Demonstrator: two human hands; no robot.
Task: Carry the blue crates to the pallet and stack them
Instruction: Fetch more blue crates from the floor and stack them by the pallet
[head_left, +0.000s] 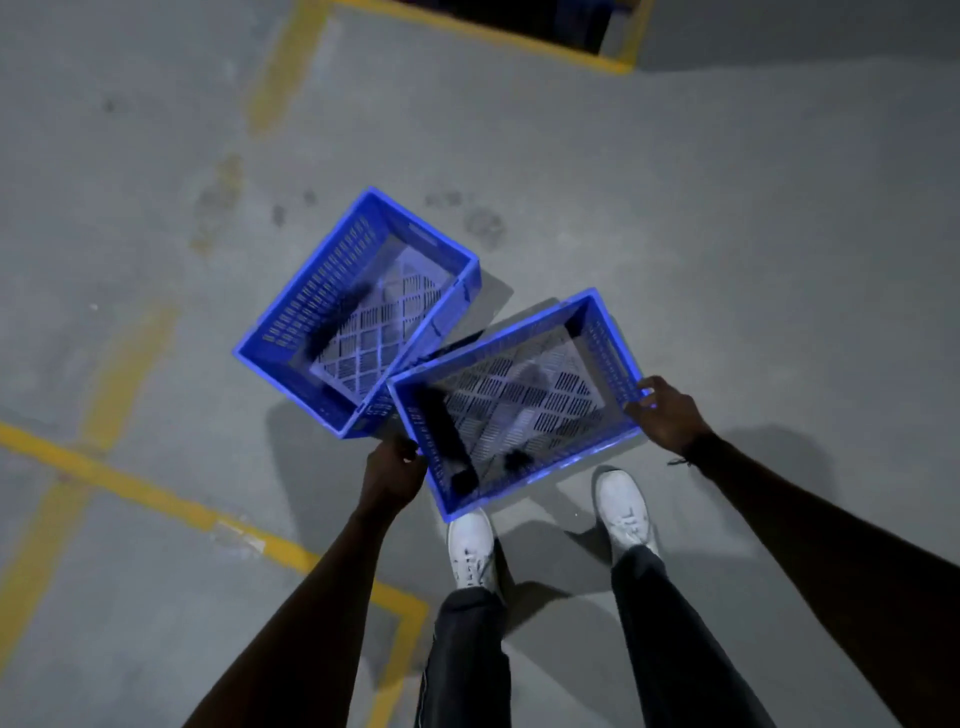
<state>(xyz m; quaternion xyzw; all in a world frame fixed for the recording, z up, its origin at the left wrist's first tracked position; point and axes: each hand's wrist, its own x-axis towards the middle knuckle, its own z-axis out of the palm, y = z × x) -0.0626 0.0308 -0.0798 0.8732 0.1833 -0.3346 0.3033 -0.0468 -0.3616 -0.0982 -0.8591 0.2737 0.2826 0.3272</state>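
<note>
Two empty blue slotted crates sit close together on the grey concrete floor in front of my feet. The nearer blue crate (519, 400) lies right of centre; my left hand (395, 475) grips its near-left end and my right hand (665, 415) curls over its right end rim. The farther blue crate (358, 312) stands to the upper left, turned at an angle, with one corner touching or overlapping the nearer crate's left corner. No hand touches it. No pallet can be made out with certainty.
Yellow painted lines (156, 493) cross the floor at left and below. A yellow-edged dark structure (571, 36) lies at the top. My white shoes (470, 545) stand just behind the nearer crate. Open floor spreads to the right.
</note>
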